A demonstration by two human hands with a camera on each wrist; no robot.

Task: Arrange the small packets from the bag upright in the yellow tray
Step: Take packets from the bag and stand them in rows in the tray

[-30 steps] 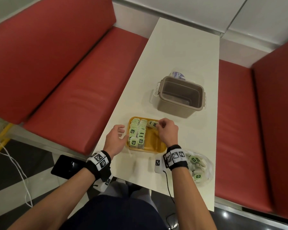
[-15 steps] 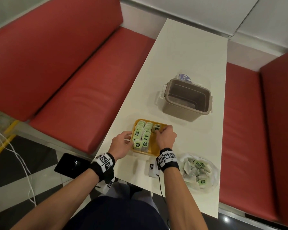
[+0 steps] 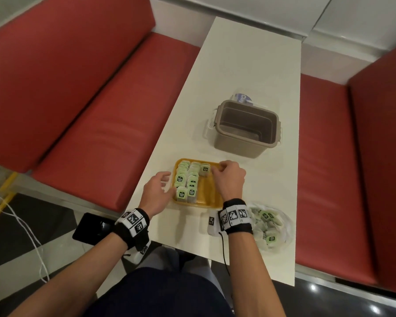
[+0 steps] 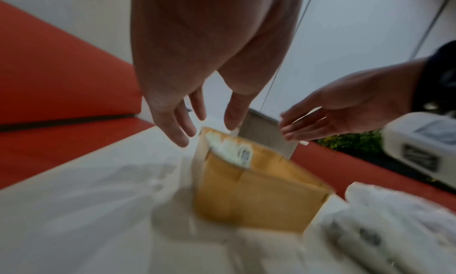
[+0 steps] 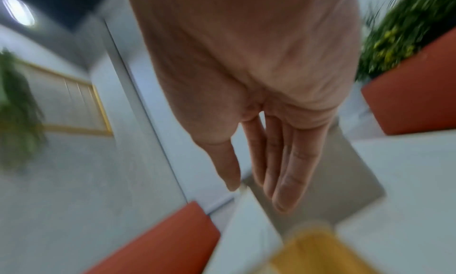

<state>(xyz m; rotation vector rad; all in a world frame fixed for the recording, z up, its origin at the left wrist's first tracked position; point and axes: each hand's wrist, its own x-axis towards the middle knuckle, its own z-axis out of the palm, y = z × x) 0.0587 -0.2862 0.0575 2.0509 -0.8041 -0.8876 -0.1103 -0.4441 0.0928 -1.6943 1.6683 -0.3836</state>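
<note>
Left hand (image 3: 157, 191) loosely spread beside the yellow tray (image 3: 212, 194), right hand (image 3: 229, 177) at the third row's first packet (image 3: 205, 168), grip unclear; next probably a reach into the bag (image 3: 284, 225)

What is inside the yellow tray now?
Two rows of green-labelled packets stand upright along the left side of the yellow tray; one packet stands at the far end beside the right hand. Remaining floor is bare; the hand covers the far right corner.

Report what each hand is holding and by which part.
Left hand: nothing, fingers spread. Right hand: fingers at the edge of the lone upright packet in the yellow tray; a pinch cannot be told.
</note>
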